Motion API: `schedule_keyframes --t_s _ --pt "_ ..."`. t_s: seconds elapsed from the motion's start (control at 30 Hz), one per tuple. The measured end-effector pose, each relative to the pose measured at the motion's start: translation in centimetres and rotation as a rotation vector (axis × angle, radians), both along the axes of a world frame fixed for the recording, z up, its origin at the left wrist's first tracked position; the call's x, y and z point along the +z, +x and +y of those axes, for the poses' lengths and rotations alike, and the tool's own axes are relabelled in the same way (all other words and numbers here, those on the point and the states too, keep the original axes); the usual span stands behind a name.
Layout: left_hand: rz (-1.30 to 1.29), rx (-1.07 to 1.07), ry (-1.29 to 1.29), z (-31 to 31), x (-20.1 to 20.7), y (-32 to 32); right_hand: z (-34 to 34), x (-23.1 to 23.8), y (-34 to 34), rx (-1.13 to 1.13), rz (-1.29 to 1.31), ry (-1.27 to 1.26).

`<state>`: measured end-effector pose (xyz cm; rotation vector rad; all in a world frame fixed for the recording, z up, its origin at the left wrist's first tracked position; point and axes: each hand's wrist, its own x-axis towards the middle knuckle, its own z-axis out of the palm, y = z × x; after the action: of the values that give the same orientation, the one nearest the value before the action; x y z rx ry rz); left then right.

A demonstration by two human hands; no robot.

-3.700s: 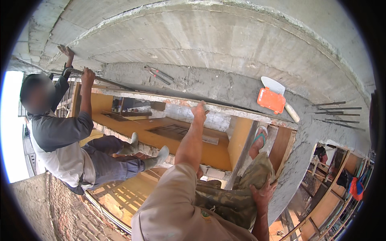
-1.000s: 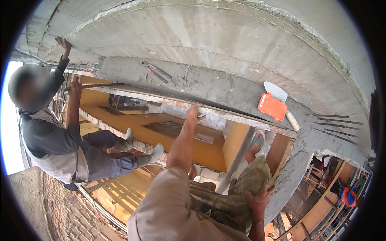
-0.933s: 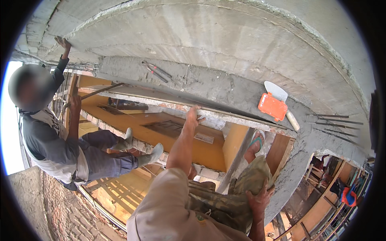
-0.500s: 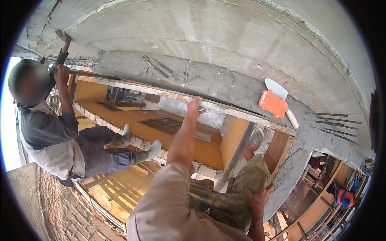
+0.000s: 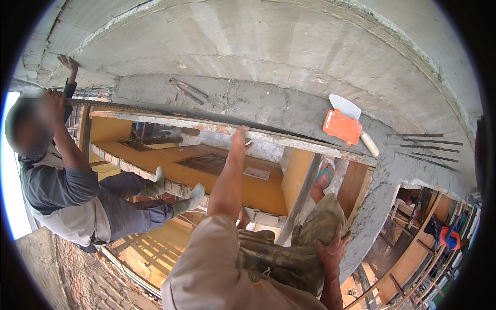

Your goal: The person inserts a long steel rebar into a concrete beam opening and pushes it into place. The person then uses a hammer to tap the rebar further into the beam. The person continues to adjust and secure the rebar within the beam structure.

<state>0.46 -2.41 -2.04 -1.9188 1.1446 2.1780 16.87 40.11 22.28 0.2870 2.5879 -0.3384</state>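
Masonry strip [image 5: 212,128], rough with brick and mortar, runs left to right across the middle, along the near side of a grey mortar ledge [image 5: 258,101], and our left hand [image 5: 238,137] rests on its edge; we cannot tell whether the fingers close around it. Our right hand [image 5: 333,249] lies with thumb and fingers apart on our camouflage trousers [image 5: 320,222]. As we judge it, bracing well here calls for steady, even pressure from the left palm, with fingers clear of the dark gap behind the strip and little weight put on its crumbly rim. To the far left, a co-worker's hand [image 5: 54,104] is clamped on a ribbed steel bar [image 5: 119,106], whose right end lies along the strip; bare fingers do best well away from that end. On the ledge lie red-handled pincers [image 5: 193,90], left of centre, and, to the right, a trowel [image 5: 345,106] with an orange case [image 5: 342,127] across it. Farther right, steel rods [image 5: 429,141] jut out by the curved concrete wall [image 5: 248,36]. As for writing, the case has a small pale mark and our shirt a tiny emblem [image 5: 254,279], neither legible to us.
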Motion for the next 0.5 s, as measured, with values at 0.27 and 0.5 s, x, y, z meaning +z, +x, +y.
schedule_keyframes --t_s 0.27,0.5 --pt "0.043 -0.007 0.023 -0.6 -1.5 0.8 -0.6 0.2 -2.0 0.017 0.002 0.009" --pt "0.009 -0.003 0.043 -0.1 -0.1 0.8 -0.9 0.1 -2.3 0.023 0.000 0.030"
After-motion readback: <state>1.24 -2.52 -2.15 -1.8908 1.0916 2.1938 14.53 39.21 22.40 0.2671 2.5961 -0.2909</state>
